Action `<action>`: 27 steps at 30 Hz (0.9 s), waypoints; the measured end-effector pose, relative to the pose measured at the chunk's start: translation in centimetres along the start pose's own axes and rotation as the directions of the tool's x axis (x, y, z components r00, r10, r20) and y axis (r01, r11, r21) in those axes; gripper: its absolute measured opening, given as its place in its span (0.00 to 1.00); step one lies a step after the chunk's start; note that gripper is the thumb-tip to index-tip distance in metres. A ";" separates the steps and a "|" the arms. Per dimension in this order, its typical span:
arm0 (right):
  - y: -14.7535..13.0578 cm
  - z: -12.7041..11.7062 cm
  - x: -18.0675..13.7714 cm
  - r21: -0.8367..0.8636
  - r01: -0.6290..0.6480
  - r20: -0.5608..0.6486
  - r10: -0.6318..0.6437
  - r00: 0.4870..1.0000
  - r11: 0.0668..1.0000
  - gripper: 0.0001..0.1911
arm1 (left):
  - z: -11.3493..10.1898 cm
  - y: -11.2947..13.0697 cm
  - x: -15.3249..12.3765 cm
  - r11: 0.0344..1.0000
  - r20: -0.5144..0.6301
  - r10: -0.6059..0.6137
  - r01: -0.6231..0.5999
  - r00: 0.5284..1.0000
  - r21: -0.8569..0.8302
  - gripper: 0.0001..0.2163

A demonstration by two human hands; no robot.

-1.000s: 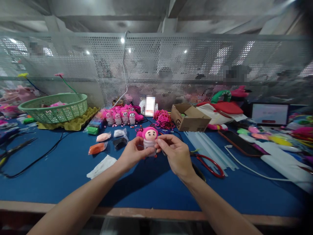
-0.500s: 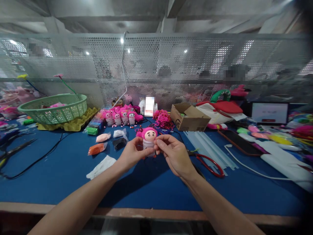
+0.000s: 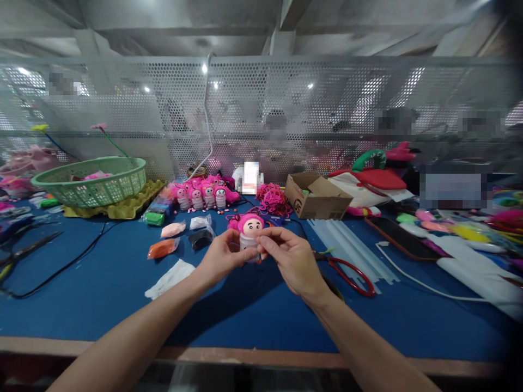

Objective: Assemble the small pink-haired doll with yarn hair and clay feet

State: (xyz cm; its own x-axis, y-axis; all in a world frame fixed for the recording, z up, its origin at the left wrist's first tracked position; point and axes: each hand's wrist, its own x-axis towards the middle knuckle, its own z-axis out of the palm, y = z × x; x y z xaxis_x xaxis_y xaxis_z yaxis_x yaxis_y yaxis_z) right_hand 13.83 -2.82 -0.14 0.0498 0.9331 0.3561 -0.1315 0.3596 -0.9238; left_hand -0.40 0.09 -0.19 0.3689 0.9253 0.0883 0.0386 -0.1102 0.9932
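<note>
A small doll (image 3: 252,226) with pink yarn hair, a pale round face and a white wrapped body stands upright above the middle of the table. My left hand (image 3: 223,255) is closed around the doll's body from the left, thumb across its front. At the right side of the face, my right hand (image 3: 292,256) is pinched against the doll; whatever is between its fingertips is hidden. Behind, several similar dolls (image 3: 203,197) stand in a row beside a heap of pink yarn (image 3: 272,197).
Clay packets, one orange (image 3: 163,248) and one black (image 3: 201,238), lie left of my hands near a white tissue (image 3: 169,279). Red-handled scissors (image 3: 354,277) rest on translucent strips (image 3: 347,247) at right. Farther back are a cardboard box (image 3: 322,204) and a green basket (image 3: 92,185).
My right fingertips have shifted slightly against the doll's cheek. The left hand keeps its hold, and the doll stays nearly in place.
</note>
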 end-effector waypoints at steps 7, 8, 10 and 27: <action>-0.9 0.1 -0.2 -0.238 0.144 -0.005 -0.150 0.989 0.960 0.07 | 0.1 0.1 -0.1 0.999 0.014 -0.011 0.012 1.000 -0.033 0.22; -1.0 0.2 -0.3 -0.259 0.158 -0.005 -0.165 0.986 0.953 0.07 | 0.2 0.2 -0.1 0.999 0.015 -0.011 0.012 1.000 -0.036 0.22; -1.0 0.2 -0.4 -0.292 0.181 -0.006 -0.191 0.982 0.939 0.06 | 0.2 0.3 -0.2 0.999 0.015 -0.008 0.008 1.000 -0.035 0.22; -0.6 0.4 -0.3 -0.167 0.140 -0.095 -0.157 0.983 0.976 0.10 | 0.2 -0.4 -0.1 0.998 -0.034 0.054 -0.053 0.998 0.038 0.20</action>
State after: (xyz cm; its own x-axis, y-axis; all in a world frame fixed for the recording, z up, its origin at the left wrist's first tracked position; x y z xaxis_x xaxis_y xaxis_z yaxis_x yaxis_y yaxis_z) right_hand 13.47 -3.30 0.33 0.1638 0.8608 0.4818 0.0438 0.4816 -0.8753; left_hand -0.24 0.01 -0.62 0.3385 0.9298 0.1446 0.0546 -0.1728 0.9834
